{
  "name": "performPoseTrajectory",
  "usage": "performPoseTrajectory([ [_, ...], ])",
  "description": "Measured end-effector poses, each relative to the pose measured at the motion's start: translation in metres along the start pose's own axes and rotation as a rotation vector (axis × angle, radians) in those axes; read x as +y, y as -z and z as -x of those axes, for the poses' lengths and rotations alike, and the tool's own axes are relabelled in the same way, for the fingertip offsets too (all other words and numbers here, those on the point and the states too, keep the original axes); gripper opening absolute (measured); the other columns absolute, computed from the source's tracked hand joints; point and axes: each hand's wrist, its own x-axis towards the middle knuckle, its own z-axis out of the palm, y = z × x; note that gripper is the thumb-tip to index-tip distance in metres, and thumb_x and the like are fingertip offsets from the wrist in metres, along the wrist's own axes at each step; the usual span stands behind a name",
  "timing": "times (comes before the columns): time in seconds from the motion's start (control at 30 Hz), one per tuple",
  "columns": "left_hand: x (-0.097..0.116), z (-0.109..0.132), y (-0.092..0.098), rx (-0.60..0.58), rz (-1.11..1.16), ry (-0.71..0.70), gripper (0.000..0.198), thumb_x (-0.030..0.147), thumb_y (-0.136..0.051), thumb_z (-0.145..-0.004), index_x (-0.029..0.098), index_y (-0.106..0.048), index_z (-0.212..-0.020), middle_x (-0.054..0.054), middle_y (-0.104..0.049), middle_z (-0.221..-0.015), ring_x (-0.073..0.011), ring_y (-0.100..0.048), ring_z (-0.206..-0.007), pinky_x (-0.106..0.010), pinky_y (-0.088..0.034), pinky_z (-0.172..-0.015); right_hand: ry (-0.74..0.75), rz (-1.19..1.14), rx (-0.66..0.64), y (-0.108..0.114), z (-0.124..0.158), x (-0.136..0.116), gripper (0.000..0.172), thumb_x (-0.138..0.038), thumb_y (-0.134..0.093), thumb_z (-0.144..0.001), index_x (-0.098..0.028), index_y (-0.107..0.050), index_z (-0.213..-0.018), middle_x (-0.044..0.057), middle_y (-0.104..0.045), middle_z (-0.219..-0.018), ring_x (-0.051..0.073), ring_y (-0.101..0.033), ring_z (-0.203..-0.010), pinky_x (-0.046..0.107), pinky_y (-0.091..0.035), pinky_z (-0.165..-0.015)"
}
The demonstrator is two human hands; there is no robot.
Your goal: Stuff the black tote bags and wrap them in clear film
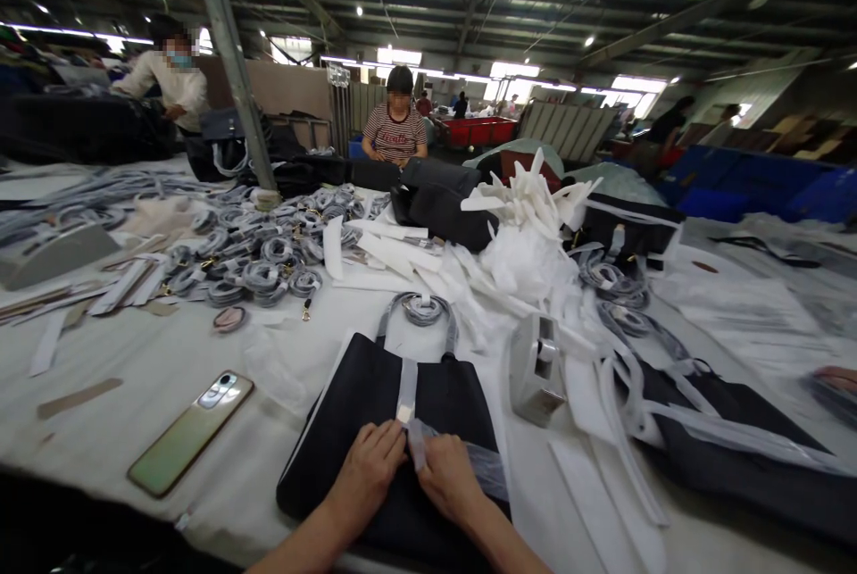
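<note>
"So, where's the black bag (445,400)?"
"Lower centre of the frame, lying on the desk (161,355)."
"And the fingers (386,440)?"
"Right hand (447,474): clamped on a translucent strip (418,442). Left hand (368,467): against the bag, just below 1 pale tag (404,413) (whether gripping, I can't tell)."

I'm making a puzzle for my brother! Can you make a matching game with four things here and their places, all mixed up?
Things
1. flat black handbag
2. shiny green rectangular phone
3. boxy grey dispenser
4. long red bin

Places
A. far back, beyond the white-covered table
B. beneath the left hand and right hand
C. left of the handbag
D. right of the handbag

Pairs: 1-B, 2-C, 3-D, 4-A
</note>
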Motion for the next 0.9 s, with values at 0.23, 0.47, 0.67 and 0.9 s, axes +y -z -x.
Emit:
performPoseTrajectory([
  [0.23, 0.000, 0.003, 0.004, 0.087, 0.043, -0.044, 0.024, 0.014, -0.043, -0.092, 0.021, -0.066, -0.089, -0.003, -0.069, -0.083, -0.0187, -0.064, -0.086, -0.038, -0.047, -0.091, 0.059, 0.035, -0.078, 0.005, -0.014, -0.008, 0.030, -0.020, -0.043, -0.086, -0.016, -0.069, -0.073, 0.012, -0.073, -0.080, 0.023, -0.068, -0.077, 0.026, -0.034, -0.060],
  [0.47, 0.004, 0.008, -0.002, 0.143, 0.057, -0.022, 0.025, 0.020, -0.040, -0.095, 0.021, -0.065, -0.089, -0.002, -0.068, -0.079, -0.0186, -0.064, -0.081, -0.038, -0.049, -0.089, 0.088, 0.077, -0.111, 0.005, -0.017, -0.011, 0.027, -0.021, -0.046, -0.087, -0.015, -0.069, -0.075, 0.011, -0.073, -0.079, 0.021, -0.068, -0.074, 0.025, -0.033, -0.060],
  [0.67, 0.010, 0.010, 0.005, 0.091, 0.075, 0.047, 0.022, 0.021, -0.048, -0.091, 0.019, -0.061, -0.109, -0.006, -0.069, -0.104, -0.0219, -0.062, -0.102, -0.043, -0.044, -0.099, 0.075, 0.084, -0.079, -0.001, -0.020, -0.010, 0.033, -0.023, -0.040, -0.091, -0.017, -0.068, -0.075, 0.011, -0.073, -0.077, 0.022, -0.068, -0.073, 0.026, -0.032, -0.058],
  [0.9, -0.001, 0.027, 0.040, 0.144, 0.187, 0.184, 0.028, 0.025, -0.048, -0.091, 0.024, -0.058, -0.116, -0.006, -0.065, -0.117, -0.0223, -0.056, -0.115, -0.044, -0.044, -0.102, 0.102, 0.052, -0.018, -0.013, -0.025, -0.003, 0.036, -0.022, -0.036, -0.091, -0.019, -0.065, -0.068, 0.011, -0.071, -0.070, 0.024, -0.068, -0.067, 0.027, -0.032, -0.056],
])
